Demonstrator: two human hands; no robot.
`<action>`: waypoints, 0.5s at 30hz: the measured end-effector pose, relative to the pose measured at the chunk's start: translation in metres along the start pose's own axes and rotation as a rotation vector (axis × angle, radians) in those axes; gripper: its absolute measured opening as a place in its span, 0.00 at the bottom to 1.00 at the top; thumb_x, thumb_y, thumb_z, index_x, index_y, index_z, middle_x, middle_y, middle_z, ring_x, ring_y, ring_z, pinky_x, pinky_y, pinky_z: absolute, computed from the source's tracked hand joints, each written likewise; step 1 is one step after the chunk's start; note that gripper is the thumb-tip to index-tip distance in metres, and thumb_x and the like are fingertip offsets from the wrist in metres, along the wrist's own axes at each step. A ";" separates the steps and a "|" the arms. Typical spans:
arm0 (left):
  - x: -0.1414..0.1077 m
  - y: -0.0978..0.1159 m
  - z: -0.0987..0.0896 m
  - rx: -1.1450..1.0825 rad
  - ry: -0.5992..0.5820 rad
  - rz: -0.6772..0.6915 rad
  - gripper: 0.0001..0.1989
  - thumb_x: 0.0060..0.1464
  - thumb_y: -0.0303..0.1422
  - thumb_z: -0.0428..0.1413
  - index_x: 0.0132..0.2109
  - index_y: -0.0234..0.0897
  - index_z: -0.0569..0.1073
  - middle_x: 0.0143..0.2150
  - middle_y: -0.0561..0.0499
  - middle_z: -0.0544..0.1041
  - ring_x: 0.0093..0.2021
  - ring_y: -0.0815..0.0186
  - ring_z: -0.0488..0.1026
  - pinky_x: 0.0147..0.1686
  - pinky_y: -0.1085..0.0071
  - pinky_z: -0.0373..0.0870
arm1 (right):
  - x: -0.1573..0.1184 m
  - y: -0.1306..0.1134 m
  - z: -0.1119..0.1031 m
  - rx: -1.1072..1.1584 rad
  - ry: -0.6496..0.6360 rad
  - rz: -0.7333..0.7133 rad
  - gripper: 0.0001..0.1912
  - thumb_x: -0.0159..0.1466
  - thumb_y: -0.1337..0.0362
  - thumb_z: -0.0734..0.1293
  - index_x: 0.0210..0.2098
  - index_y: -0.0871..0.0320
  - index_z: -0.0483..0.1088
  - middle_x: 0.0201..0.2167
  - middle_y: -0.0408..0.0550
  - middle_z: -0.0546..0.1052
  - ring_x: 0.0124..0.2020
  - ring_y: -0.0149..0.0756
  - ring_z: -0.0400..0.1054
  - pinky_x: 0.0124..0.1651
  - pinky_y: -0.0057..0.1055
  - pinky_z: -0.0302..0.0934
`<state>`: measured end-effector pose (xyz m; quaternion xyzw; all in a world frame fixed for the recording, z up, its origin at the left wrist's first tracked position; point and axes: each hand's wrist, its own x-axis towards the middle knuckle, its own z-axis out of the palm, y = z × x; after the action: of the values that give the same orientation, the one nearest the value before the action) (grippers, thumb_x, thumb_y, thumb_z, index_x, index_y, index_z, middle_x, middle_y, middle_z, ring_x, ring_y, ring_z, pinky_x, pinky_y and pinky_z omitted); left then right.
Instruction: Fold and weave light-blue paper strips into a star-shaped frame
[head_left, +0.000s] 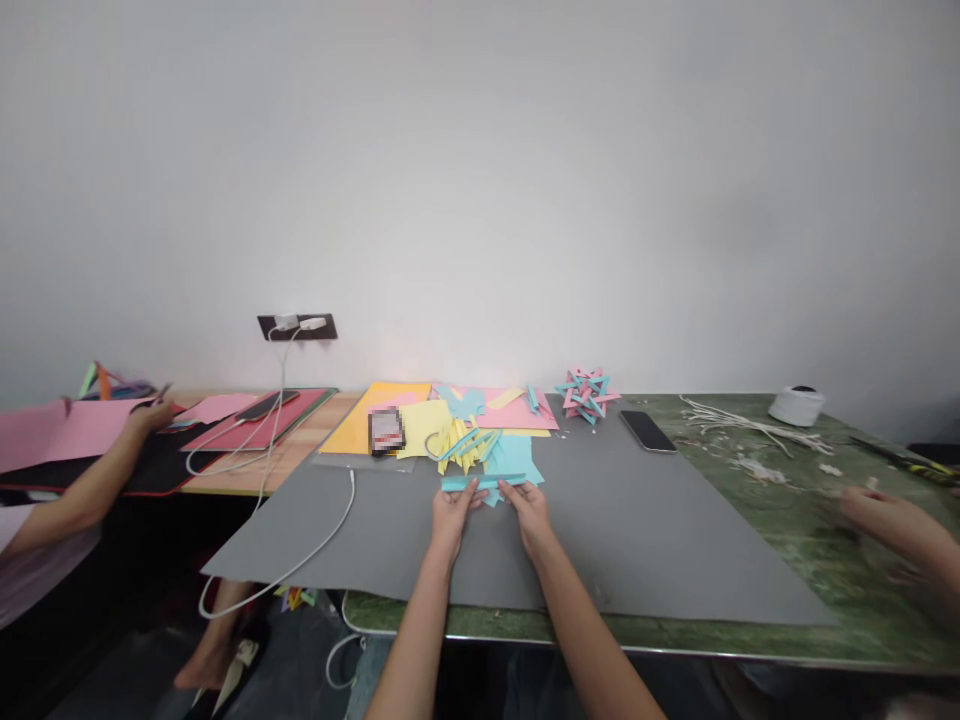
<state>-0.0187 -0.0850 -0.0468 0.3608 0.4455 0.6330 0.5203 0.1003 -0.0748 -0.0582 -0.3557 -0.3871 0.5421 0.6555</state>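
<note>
Between my hands is a narrow folded strip of light blue paper [489, 482], lying level from left to right. My left hand [452, 510] pinches its left part, thumb on the near side. Toward the other end, my right hand [527, 505] pinches it the same way. Just beyond the strip lie light blue paper sheets [517, 456] and a heap of folded yellow paper pieces [457, 445], with a blue folded piece on top. Scissors [430, 446], partly covered, show a handle beside the yellow heap.
Yellow-orange paper [352, 425], pink paper [536, 415], a pink-and-blue folded paper star ball [587, 395] and a phone [648, 431] lie at the back. A white cable [322, 548] crosses the grey mat [645, 550]. Co-workers' hands [156, 414] appear left and right [874, 510].
</note>
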 end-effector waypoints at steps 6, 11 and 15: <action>-0.002 0.001 0.002 -0.042 -0.013 -0.021 0.18 0.32 0.32 0.61 0.35 0.30 0.70 0.34 0.43 0.76 0.32 0.61 0.74 0.33 0.69 0.70 | 0.002 0.003 -0.002 -0.042 0.045 0.026 0.17 0.42 0.56 0.69 0.27 0.61 0.68 0.22 0.45 0.74 0.26 0.35 0.67 0.29 0.28 0.56; -0.004 0.001 0.001 0.013 -0.072 -0.004 0.18 0.31 0.33 0.62 0.33 0.29 0.71 0.31 0.43 0.77 0.33 0.60 0.73 0.33 0.68 0.70 | 0.002 0.004 -0.004 -0.045 0.068 -0.006 0.16 0.43 0.55 0.68 0.24 0.61 0.68 0.20 0.44 0.73 0.26 0.35 0.67 0.29 0.27 0.56; -0.007 0.002 0.001 0.054 -0.075 0.042 0.17 0.30 0.33 0.62 0.32 0.29 0.72 0.29 0.45 0.77 0.32 0.61 0.73 0.32 0.69 0.70 | 0.004 0.006 -0.006 -0.045 0.095 -0.005 0.15 0.43 0.54 0.68 0.22 0.61 0.67 0.19 0.43 0.73 0.26 0.35 0.66 0.29 0.27 0.55</action>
<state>-0.0168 -0.0914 -0.0444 0.4074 0.4348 0.6175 0.5135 0.1029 -0.0701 -0.0657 -0.3947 -0.3683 0.5141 0.6665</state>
